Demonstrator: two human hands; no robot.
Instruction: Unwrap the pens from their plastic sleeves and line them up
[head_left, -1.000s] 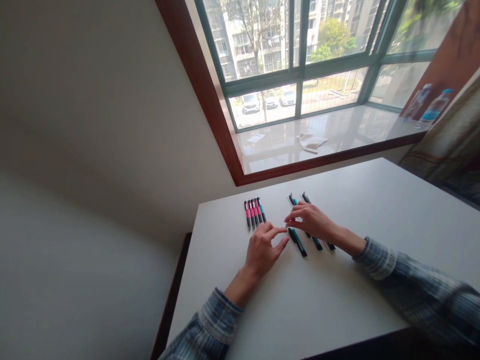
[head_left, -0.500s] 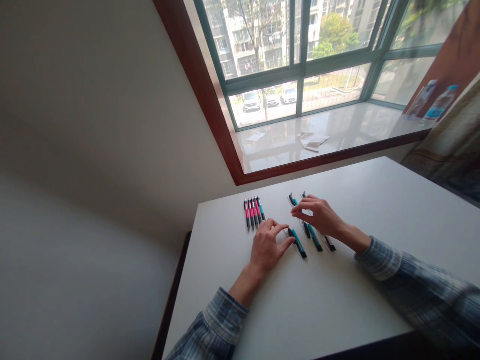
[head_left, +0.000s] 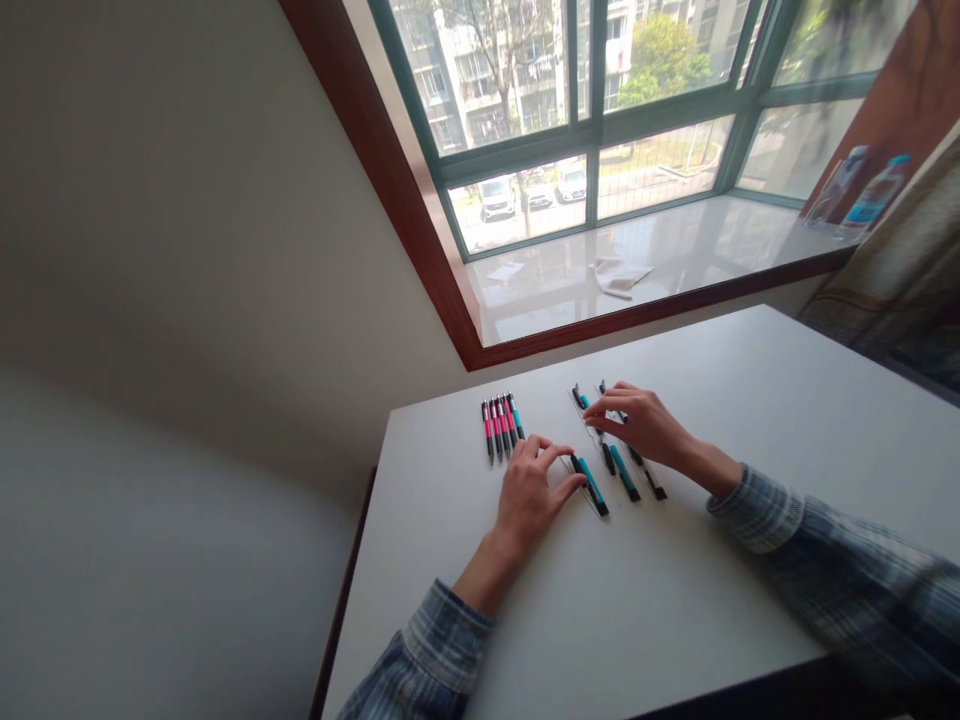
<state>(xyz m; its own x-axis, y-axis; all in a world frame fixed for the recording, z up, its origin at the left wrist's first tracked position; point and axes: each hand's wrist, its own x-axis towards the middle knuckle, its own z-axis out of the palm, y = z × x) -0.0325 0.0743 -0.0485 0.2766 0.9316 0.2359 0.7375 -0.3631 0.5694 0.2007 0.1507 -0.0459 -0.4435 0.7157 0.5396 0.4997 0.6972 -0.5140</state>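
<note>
My left hand (head_left: 529, 490) rests on the white table (head_left: 675, 600). Its thumb and index finger are apart beside a group of loose pen parts, among them a teal barrel piece (head_left: 590, 484); I cannot tell whether they touch it. Over the farther pen parts, my right hand (head_left: 637, 425) has thumb and fingertips brought together, and whatever is between them is too small to make out. Below it lies another teal barrel piece (head_left: 624, 474) with black parts and thin rods. Several assembled pens (head_left: 501, 428), mostly pink and black with a teal one, lie in a row beyond my left hand.
A wall (head_left: 187, 350) runs along the left. Behind the table is a window sill (head_left: 555, 290) with a crumpled cloth (head_left: 621, 278) and a plastic bottle (head_left: 874, 195) at its right end. A curtain (head_left: 862, 290) hangs at the right.
The view has shifted slightly. My right thumb and fingertips have drawn closer together over the far parts. My left hand keeps about the same pose by the near parts.
</note>
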